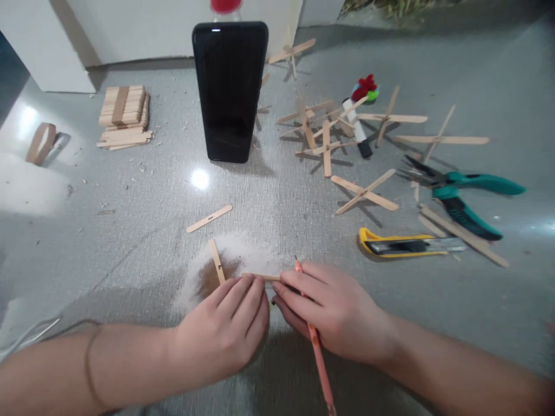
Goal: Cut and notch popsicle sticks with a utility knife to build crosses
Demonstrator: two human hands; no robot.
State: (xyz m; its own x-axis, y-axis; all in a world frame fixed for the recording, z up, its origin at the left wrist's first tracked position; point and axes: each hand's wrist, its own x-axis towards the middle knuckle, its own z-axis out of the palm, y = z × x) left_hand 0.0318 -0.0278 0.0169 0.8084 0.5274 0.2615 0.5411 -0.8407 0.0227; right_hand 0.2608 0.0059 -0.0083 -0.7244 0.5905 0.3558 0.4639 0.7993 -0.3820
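My left hand (229, 323) is closed, its fingertips pinching a craft stick (271, 277) that lies crosswise between both hands. My right hand (333, 306) is closed too, with its fingertips at the other end of that stick. A salmon-coloured pencil (318, 358) is tucked between the right fingers, its dark tip pointing away from me. Beside the left fingertips is a notched craft stick (215, 257), its lower end hidden by the hand. Farther forward lies another craft stick (210, 219) with a small slot at its middle.
A dark phone (229, 92) stands upright at the back. Banded craft sticks (130, 107) lie back left. To the right are several crossed-stick pieces (366, 193), a white marker (356, 127), teal-handled pliers (451, 190) and a yellow box cutter (403, 245) with its blade out.
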